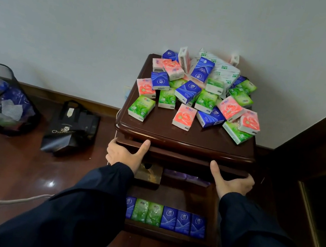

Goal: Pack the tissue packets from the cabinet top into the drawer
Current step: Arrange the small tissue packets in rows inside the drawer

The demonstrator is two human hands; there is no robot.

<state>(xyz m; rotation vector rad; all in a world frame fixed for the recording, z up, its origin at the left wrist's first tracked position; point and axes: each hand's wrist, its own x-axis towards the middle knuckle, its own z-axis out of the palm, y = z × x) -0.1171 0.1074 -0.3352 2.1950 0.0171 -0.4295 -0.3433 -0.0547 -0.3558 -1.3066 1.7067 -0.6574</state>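
While gripping the top drawer [182, 159] at both corners: left hand [124, 154] and right hand [232, 182].
Still piling loose across the cabinet top [156, 128], most tissue packets [196, 92]; only one row [165, 217] lining the lower open drawer [168, 234], suggesting barely starting, nearly everything remaining.

Dim, soft light; floor [50, 183] glare; edges bowed, perhaps slightly blurred.

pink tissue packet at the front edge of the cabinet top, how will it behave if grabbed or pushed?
The pink tissue packet is probably light and squashy: it looks like soft film wrap. Its glossy wrap on the polished cabinet top suggests it would slide easily. Lying flat, it is unlikely to roll or tip.
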